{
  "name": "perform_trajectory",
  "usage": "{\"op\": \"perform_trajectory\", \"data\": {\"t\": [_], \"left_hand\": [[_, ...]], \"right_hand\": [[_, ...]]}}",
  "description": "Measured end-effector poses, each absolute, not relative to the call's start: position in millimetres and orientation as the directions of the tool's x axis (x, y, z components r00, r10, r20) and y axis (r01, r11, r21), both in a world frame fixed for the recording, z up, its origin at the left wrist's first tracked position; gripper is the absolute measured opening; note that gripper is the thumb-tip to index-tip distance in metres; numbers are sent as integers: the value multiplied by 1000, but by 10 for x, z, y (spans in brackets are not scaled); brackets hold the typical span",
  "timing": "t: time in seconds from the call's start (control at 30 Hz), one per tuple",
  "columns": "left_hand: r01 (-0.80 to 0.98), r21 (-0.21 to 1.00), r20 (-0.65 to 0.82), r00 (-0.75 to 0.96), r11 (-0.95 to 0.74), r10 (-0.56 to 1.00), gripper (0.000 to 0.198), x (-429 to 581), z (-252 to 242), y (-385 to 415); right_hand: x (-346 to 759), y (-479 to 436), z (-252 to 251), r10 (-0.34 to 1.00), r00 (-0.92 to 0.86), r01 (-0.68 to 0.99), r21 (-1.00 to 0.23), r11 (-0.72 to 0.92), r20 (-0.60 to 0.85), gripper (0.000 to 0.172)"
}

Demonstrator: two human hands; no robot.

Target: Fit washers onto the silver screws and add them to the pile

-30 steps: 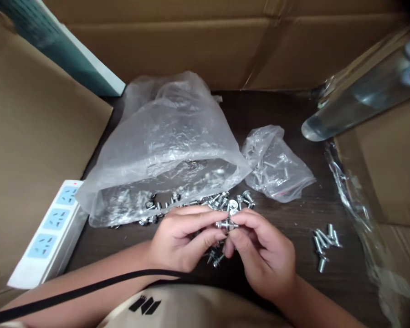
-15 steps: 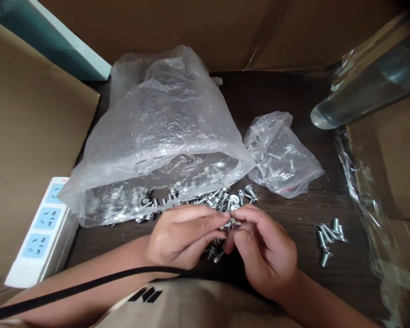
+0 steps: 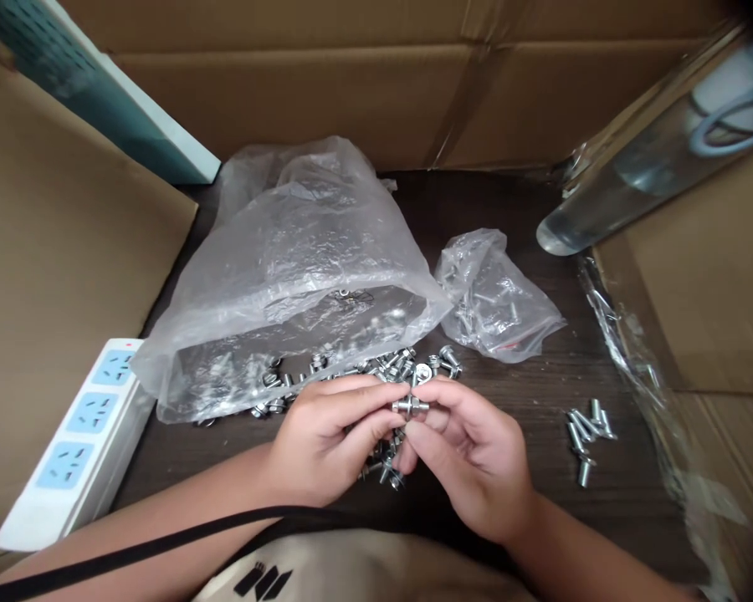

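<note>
Between my fingertips a silver bolt with washers on its shank (image 3: pixel 410 406) lies roughly level. My left hand (image 3: pixel 330 439) pinches one end of it, and my right hand (image 3: pixel 470 460) pinches the other. Just beyond and under my hands, a spill of loose zinc-coloured bolts (image 3: pixel 389 368) lies on the dark wood tabletop (image 3: pixel 514 468). Part of that spill is hidden by my hands. Many more bolts show through a large clear plastic bag (image 3: pixel 289 284) by my left hand.
A small clear zip bag of bolts (image 3: pixel 493 301) lies to the right, with a small bolt group (image 3: pixel 583 431) beyond it. A white power strip (image 3: pixel 81 443) stands at left. Cardboard walls (image 3: pixel 289 92) surround the tabletop, and a clear plastic sheet (image 3: pixel 640 159) hangs at upper right.
The view has shifted slightly. Both hands still hold the bolt, which now sits a little lower and further left in the picture and lies more level.
</note>
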State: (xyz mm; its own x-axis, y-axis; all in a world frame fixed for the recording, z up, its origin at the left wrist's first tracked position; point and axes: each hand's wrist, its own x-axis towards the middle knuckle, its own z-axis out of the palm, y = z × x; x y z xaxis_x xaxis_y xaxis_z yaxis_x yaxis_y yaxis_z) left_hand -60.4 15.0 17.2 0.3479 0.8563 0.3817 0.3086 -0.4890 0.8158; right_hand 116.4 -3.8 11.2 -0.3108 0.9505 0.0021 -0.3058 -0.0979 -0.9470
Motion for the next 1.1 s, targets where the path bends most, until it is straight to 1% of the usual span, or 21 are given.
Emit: {"op": "perform_trajectory", "data": {"t": [0.1, 0.2, 0.33, 0.4, 0.47, 0.53, 0.6, 0.7, 0.8, 0.9, 1.0, 1.1], "left_hand": [[321, 794, 399, 365, -516, 841, 27, -611, 159, 143], [330, 756, 436, 391, -566, 811, 30, -628, 182, 149], [357, 707, 487, 380, -611, 786, 28, -652, 205, 174], [370, 692, 494, 384, -620, 780, 27, -664, 197, 181], [372, 688, 488, 398, -623, 777, 27, -676, 186, 180], [373, 692, 473, 413, -618, 778, 27, -682, 181, 174], [375, 703, 452, 420, -604, 787, 26, -675, 186, 168], [367, 727, 440, 400, -580, 804, 24, -642, 199, 160], [333, 754, 442, 379, -566, 813, 23, -616, 202, 150], [320, 775, 425, 375, -545, 824, 23, -615, 205, 136], [311, 791, 406, 377, -527, 832, 24, -627, 216, 123], [308, 790, 407, 383, -530, 829, 26, -633, 221, 119]], "right_hand": [[1138, -27, 80, 953, -297, -302, -942, -146, -53, 15], [1128, -16, 76, 947, -304, -290, -937, -196, -104, 16], [1125, 20, 87, 924, -336, -269, -921, -282, -185, 27], [1121, 44, 86, 915, -347, -280, -908, -312, -208, 34], [1117, 60, 84, 915, -341, -279, -907, -317, -214, 35], [1115, 62, 86, 923, -326, -240, -927, -289, -204, 32], [1118, 53, 94, 932, -311, -163, -955, -247, -187, 30], [1133, 32, 110, 948, -269, -81, -977, -198, -170, 26], [1158, 8, 130, 969, -219, -102, -985, -141, -116, 20], [1179, -18, 148, 965, -259, -141, -986, -90, -52, 15], [1183, -41, 152, 955, -296, -168, -985, -48, 4, 16], [1174, -52, 139, 963, -269, -176, -984, -20, 29, 17]]}}
